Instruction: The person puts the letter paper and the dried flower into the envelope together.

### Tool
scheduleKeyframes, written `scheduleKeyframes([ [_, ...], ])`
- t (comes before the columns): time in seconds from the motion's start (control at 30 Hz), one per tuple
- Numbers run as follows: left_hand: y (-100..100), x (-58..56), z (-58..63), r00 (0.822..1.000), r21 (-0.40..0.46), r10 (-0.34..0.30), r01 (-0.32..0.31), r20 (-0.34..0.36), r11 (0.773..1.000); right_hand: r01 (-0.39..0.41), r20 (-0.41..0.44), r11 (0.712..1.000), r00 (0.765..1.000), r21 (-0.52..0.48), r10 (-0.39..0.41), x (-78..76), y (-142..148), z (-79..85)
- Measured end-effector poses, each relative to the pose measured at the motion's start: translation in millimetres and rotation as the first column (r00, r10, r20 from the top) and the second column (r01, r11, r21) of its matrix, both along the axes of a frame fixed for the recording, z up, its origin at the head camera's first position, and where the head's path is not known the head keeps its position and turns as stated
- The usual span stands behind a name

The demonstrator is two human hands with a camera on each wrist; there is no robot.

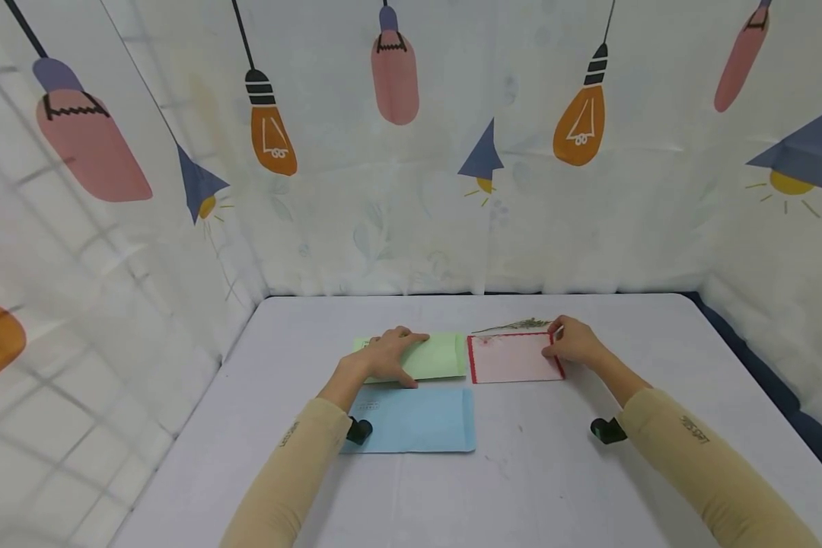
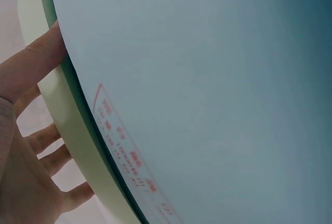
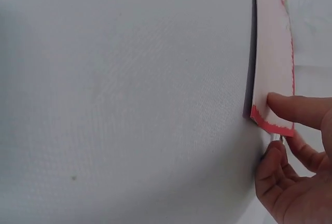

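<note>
My left hand [image 1: 389,355] lies on a pale green envelope [image 1: 445,354], fingers spread and the thumb at its near edge. Just in front lies a larger light blue envelope [image 1: 418,422], which fills most of the left wrist view with red print along its edge. With my right hand [image 1: 575,341] I pinch the right end of a pale pink card [image 1: 514,359] with red edges; the thumb presses on its face in the right wrist view. Behind the card, a thin dried sprig [image 1: 520,325] reaches towards those fingers.
The white tabletop [image 1: 555,472] spreads around the paper items. A curtain [image 1: 445,228] printed with hanging lamps stands along the back and sides. Black wrist cameras [image 1: 608,431] sit under both sleeves.
</note>
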State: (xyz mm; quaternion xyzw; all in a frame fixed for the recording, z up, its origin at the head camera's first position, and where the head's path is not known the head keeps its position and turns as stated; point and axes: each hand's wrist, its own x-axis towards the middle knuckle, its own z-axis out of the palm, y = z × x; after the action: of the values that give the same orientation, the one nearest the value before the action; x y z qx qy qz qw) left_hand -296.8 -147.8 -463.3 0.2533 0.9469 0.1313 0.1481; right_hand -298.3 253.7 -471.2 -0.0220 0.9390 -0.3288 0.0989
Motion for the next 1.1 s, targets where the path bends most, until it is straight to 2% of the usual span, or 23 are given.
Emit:
scheduleKeyframes([
  [0.3, 0.3, -0.4, 0.2, 1.000, -0.014, -0.013, 0.013, 0.006, 1.000, -0.019, -0.058, 0.997, 0.998, -0.069, 0.015, 3.7, 7.9, -0.6],
  [0.6, 0.2, -0.8, 2.2, 1.000, -0.027, -0.016, 0.016, 0.008, 1.000, 0.008, 0.017, 0.976, 1.000, -0.219, -0.004, 5.0, 13.0, 1.1],
  [0.93, -0.3, -1.6, 2.5, 0.999, -0.028, -0.032, 0.032, 0.003, 0.999, 0.038, 0.069, 0.917, 0.998, -0.397, -0.012, 8.1, 24.0, 0.2],
  [1.1, -0.9, -2.3, 1.8, 0.999, -0.025, -0.044, 0.044, -0.003, 0.999, 0.055, 0.070, 0.892, 0.997, -0.450, -0.026, 10.8, 27.6, -2.2],
])
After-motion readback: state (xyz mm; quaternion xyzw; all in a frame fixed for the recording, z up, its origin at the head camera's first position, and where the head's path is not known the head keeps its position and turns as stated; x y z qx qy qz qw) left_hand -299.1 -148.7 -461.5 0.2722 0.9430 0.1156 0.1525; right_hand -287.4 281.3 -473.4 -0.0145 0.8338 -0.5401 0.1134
